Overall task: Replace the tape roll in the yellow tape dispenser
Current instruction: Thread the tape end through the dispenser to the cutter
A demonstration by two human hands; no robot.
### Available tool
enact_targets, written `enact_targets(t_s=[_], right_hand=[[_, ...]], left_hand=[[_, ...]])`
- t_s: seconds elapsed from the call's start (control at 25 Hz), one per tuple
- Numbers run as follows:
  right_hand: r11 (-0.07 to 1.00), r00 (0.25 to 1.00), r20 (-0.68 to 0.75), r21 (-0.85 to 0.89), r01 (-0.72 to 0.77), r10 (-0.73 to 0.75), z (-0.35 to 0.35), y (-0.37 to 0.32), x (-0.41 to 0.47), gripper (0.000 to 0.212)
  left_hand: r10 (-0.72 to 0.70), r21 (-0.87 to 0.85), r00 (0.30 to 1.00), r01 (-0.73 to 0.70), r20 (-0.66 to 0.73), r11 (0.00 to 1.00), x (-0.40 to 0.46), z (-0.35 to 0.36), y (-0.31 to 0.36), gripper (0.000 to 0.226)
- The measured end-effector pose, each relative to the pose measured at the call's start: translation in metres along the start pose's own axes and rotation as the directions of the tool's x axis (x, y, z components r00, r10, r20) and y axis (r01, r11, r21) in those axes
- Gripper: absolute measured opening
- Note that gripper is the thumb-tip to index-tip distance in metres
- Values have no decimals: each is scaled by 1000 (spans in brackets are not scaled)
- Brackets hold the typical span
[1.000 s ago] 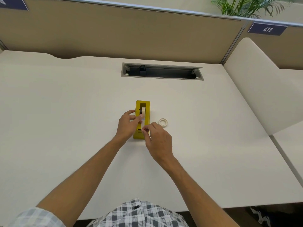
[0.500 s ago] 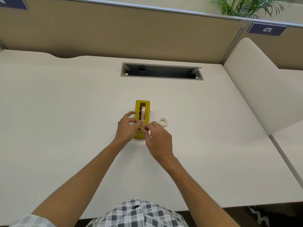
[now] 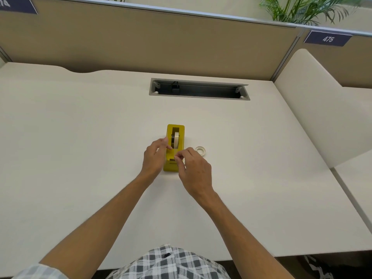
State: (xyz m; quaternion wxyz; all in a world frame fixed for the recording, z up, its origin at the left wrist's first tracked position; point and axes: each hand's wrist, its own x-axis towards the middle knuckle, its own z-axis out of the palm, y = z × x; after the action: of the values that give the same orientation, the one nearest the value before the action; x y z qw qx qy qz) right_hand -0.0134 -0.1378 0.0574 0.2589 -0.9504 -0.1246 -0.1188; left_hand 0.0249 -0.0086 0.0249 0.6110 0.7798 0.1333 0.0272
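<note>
The yellow tape dispenser (image 3: 180, 129) stands mid-desk with a cream tape roll (image 3: 176, 140) seated upright in its slot. My left hand (image 3: 155, 158) rests against the dispenser's left side, fingers relaxed, thumb tip on its top edge. My right hand (image 3: 194, 170) hovers over the near end by the cutter, and its thumb and forefinger pinch the thin free end of the tape. The dispenser's near right corner is hidden by that hand. A small, nearly bare roll ring (image 3: 200, 151) lies flat on the desk just right of the dispenser.
The pale desk (image 3: 80, 137) has an open grey cable tray (image 3: 199, 90) at the back. A tan partition (image 3: 161, 41) rises behind it, and a rounded side panel (image 3: 322, 109) closes the right. A plant (image 3: 306, 11) stands beyond the partition.
My left thumb has come off the tape strip and drawn back to the dispenser's left side. My right hand's pinch has stayed near the cutter, shifting slightly.
</note>
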Motion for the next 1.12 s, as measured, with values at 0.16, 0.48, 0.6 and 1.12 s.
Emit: enact_targets(t_s=[0.16, 0.48, 0.6, 1.12], right_hand=[[1000, 1000, 5, -6, 7, -7, -1, 0, 1, 18], [999, 1000, -7, -30, 28, -28, -2, 1, 3, 17], [999, 999, -13, -37, 33, -33, -4, 1, 5, 18], [975, 988, 51, -164, 149, -142, -26, 13, 78, 19]], left_hand=[[183, 213, 983, -184, 24, 960, 10, -7, -5, 35], [287, 560, 899, -432, 331, 707, 38, -12, 1, 57], [334, 557, 892, -451, 304, 697, 42, -12, 1, 48], [288, 485, 913, -399, 289, 778, 37, -12, 10, 47]])
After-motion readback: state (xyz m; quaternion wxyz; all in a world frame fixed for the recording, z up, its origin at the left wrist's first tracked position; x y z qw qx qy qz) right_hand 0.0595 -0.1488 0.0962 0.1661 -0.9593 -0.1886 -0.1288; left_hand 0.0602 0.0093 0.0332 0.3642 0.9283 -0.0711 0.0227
